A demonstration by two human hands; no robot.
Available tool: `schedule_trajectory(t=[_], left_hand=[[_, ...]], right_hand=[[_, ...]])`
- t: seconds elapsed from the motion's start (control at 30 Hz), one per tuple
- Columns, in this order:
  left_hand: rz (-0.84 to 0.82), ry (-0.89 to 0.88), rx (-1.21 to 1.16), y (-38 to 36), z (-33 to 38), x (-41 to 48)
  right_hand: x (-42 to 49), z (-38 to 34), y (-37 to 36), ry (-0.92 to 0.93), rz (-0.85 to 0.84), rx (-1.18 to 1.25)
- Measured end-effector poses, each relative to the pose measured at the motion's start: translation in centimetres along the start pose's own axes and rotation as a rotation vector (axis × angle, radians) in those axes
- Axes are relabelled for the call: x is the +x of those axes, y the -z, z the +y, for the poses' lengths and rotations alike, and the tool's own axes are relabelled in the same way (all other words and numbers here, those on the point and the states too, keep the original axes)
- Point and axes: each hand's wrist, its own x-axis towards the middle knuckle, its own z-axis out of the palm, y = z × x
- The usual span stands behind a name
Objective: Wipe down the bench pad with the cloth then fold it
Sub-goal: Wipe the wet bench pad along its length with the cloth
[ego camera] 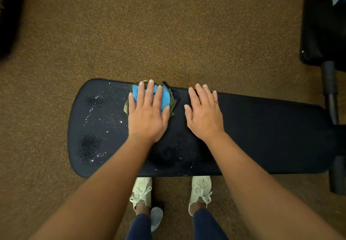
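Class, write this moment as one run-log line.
left hand: pressing flat on cloth | right hand: flat on bench pad | droplets: on pad

Left hand [148, 112] flat on cloth [165, 97] — right hand [204, 112] on bench pad [262, 136].

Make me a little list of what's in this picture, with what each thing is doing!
pad: dark, long, lying across the view
cloth: blue with green edges, bunched at the pad's far edge
left hand: flat, pressing on the cloth
right hand: flat on the bare pad, beside the cloth
droplets: on the pad's left end, not yet wiped
shoes: pale, laced, on the floor by the pad's near edge
folding: not started
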Motion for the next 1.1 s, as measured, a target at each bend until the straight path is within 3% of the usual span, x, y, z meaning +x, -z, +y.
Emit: schedule_trajectory(t=[0.07, 0.23, 0.33, 0.47, 0.63, 0.77, 0.9, 1.0, 1.1], left_hand=[[-0.019, 0.034, -0.011, -0.3, 1.7, -1.3], [-0.051, -0.383, 0.036, 0.4, -2.9, -2.6], [0.007, -0.237, 0.037, 0.7, -4.3, 0.8], [-0.003, 0.033, -0.013, 0.4, -0.6, 1.6], [-0.025, -0.276, 0.024, 0.4, -2.0, -0.2], [0.005, -0.169, 0.037, 0.5, -5.0, 0.3], [0.004, 0.094, -0.030, 0.3, -0.2, 0.8], [-0.019, -0.082, -0.024, 0.3, 0.9, 0.8], [0.012, -0.221, 0.008, 0.3, -2.2, 1.4]], right_hand=[[-0.1, 0.0, -0.1, -0.002, 0.001, 0.002], [0.0, 0.1, 0.1, 0.003, -0.001, -0.031], [0.1, 0.0, 0.1, 0.003, 0.005, -0.049], [-0.1, -0.2, -0.1, -0.014, 0.010, -0.063], [-0.1, -0.5, 0.1, -0.018, 0.035, -0.070], [0.0, -0.3, 0.2, 0.000, 0.037, -0.078], [0.1, -0.8, -0.2, -0.030, 0.050, -0.033], [0.2, -1.0, -0.4, -0.046, 0.054, -0.009], [0.1, -0.9, -0.3, -0.046, 0.055, 0.000]])
